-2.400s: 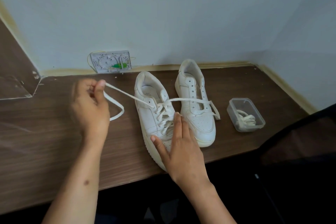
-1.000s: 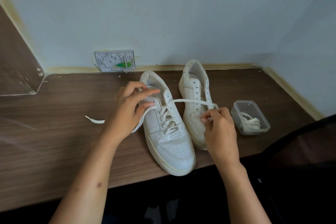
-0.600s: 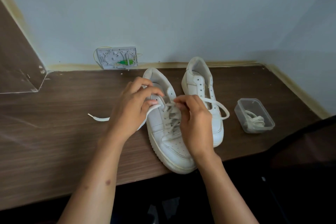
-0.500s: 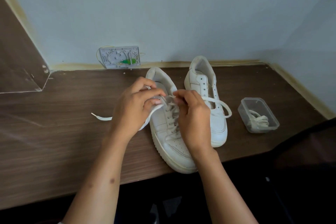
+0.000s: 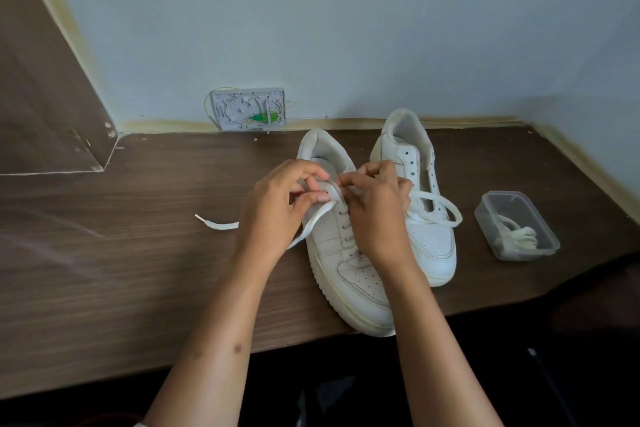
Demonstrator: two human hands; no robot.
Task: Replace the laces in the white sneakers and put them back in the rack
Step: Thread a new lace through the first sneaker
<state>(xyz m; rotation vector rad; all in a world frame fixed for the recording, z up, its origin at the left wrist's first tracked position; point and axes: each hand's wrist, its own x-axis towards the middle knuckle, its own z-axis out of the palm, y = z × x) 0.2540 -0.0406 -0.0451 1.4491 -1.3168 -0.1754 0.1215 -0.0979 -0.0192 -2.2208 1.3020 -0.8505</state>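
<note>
Both sneakers, the near one (image 5: 349, 263) and the far one (image 5: 420, 218), are white with yellowed soles and tiny dark eyelets, and the lace (image 5: 434, 208) is off-white. The tabletop (image 5: 138, 253) is dark brown with streaky woodgrain. At two o'clock from the sneakers, a clear plastic box (image 5: 516, 225) holds cream laces (image 5: 517, 239); the wall (image 5: 346, 28) is pale blue-grey.

Open wooden desk (image 5: 121, 253) left of both sneakers (image 5: 349, 253); plastic tub (image 5: 516, 225) close right, walls behind.

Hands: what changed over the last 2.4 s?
The left hand came in from the far left to the near sneaker collar; the right hand left the toe and took hold of the lace there. The far sneaker and plastic tub stayed put.
</note>
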